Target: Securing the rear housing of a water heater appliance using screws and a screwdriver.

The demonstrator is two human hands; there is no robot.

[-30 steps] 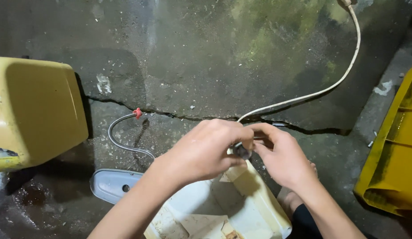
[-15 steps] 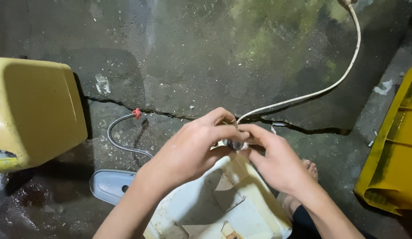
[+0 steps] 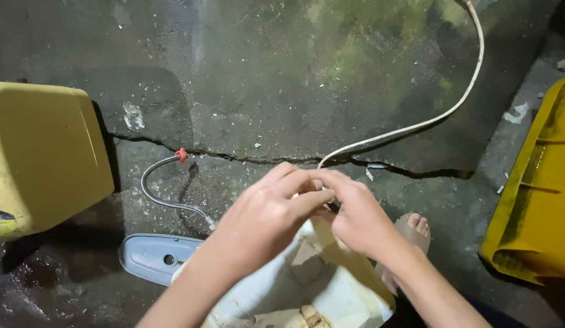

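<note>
Yellow plastic bin, boxy (image 3: 42,158), at far left on cracked, wet grey concrete floor (image 3: 246,91). Just right of it: curved grey flexible hose with red end cap (image 3: 167,188), arcing down toward pale grey oval plastic lid (image 3: 154,256). Centre: left hand (image 3: 267,215) curled, fingers bent inward, fingertips meeting those of right hand (image 3: 355,215) above rim of white, stained ceramic basin (image 3: 331,291). Both hands pinched together on near end of long white cord or tube (image 3: 428,121); exact grip hidden by fingers, cannot tell which hand holds more. Cord's long axis running up and right from hands, curving toward top edge. Right hand slightly nearer cord's run. Bare toes (image 3: 416,226) just right of wrist. Second yellow plastic bin (image 3: 537,200) at far right.
</note>
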